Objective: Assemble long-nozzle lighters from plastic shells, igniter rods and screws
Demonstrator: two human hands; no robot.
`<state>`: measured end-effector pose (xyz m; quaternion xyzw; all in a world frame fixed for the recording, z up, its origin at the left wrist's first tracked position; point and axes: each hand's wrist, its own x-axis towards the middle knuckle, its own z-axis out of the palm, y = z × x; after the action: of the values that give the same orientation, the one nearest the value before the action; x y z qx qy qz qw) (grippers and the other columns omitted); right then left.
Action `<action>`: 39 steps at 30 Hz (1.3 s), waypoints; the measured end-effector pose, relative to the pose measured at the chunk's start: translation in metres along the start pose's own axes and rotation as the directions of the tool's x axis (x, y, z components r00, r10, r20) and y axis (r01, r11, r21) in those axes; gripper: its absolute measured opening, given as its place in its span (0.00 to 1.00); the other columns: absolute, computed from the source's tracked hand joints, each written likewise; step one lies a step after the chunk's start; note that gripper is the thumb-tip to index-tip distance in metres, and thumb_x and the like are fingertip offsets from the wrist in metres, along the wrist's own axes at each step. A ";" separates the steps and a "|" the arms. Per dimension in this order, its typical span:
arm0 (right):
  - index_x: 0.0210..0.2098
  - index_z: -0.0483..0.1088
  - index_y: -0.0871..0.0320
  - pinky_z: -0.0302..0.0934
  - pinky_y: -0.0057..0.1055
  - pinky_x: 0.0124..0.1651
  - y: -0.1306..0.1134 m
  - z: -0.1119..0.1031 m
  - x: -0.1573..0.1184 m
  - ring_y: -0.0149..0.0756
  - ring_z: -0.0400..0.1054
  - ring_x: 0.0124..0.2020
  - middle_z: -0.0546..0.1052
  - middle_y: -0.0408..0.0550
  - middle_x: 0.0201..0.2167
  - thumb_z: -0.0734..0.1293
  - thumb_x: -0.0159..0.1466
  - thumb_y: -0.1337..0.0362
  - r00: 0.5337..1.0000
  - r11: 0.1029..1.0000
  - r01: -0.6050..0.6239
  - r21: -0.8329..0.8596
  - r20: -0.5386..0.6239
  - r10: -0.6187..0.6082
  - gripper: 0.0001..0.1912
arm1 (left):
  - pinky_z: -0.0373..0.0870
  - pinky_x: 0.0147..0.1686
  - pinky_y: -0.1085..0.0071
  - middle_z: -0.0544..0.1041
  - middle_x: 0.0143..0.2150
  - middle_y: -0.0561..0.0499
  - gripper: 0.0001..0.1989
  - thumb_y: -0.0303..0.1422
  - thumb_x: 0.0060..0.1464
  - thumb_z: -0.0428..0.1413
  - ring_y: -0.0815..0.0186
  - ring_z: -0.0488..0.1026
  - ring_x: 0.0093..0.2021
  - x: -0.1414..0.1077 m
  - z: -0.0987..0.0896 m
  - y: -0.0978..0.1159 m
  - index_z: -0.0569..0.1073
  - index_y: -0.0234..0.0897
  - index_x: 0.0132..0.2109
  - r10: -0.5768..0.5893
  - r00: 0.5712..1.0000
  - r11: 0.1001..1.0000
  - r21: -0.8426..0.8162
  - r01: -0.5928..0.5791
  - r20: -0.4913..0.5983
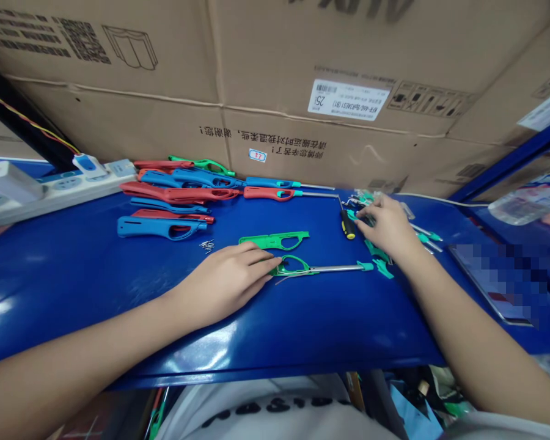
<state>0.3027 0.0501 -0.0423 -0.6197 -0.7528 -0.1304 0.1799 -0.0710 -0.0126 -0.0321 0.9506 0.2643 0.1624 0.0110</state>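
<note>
My left hand [238, 275] rests on the blue table, its fingers closed over the handle end of a green lighter shell [297, 271]. A metal tube [337, 268] runs right from this shell to a teal tip [365, 266], and a thin wire hangs beside it. Just behind lies a matching green half shell [275, 240]. My right hand [385, 223] is at a pile of small teal and metal parts [380, 250], its fingers curled together; what lies between them is hidden. Beside its thumb is a black and yellow screwdriver [348, 224].
Red and blue lighter shells [178, 194] are stacked at the back left, two with metal tubes. Small screws [206, 245] lie near my left hand. A power strip [59, 192] is at left, a phone [490, 281] at right, a plastic bottle [527, 198] beyond. A cardboard box [266, 79] stands behind.
</note>
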 end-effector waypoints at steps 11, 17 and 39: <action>0.32 0.72 0.56 0.65 0.42 0.43 -0.025 -0.019 -0.002 0.45 0.70 0.39 0.73 0.51 0.34 0.66 0.65 0.62 0.992 0.975 0.120 0.189 -0.047 -0.113 0.07 | 0.75 0.54 0.55 0.77 0.54 0.42 0.17 0.31 0.68 0.51 0.53 0.75 0.54 0.002 -0.002 0.002 0.72 0.34 0.60 -0.133 0.990 0.979 -0.152 0.139 0.044; 0.37 0.74 0.55 0.62 0.43 0.47 -0.055 -0.029 -0.011 0.45 0.69 0.43 0.75 0.50 0.39 0.66 0.67 0.61 0.899 0.914 0.315 0.256 0.228 -0.373 0.06 | 0.72 0.57 0.53 0.76 0.54 0.42 0.16 0.33 0.69 0.50 0.54 0.73 0.55 0.002 -0.001 0.003 0.71 0.34 0.60 -0.188 0.980 0.967 -0.163 0.198 0.070; 0.38 0.71 0.56 0.63 0.39 0.48 -0.105 -0.032 -0.028 0.39 0.70 0.42 0.76 0.48 0.38 0.66 0.70 0.64 0.820 0.676 0.358 0.644 0.129 -0.557 0.04 | 0.73 0.54 0.53 0.75 0.49 0.43 0.11 0.32 0.66 0.55 0.54 0.72 0.52 0.000 0.004 0.006 0.72 0.36 0.54 -0.194 0.977 0.944 -0.256 0.210 0.083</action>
<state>0.2076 -0.0094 -0.0226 -0.3322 -0.9053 0.1705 0.2026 -0.0666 -0.0178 -0.0356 0.9128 0.3360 0.1670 0.1613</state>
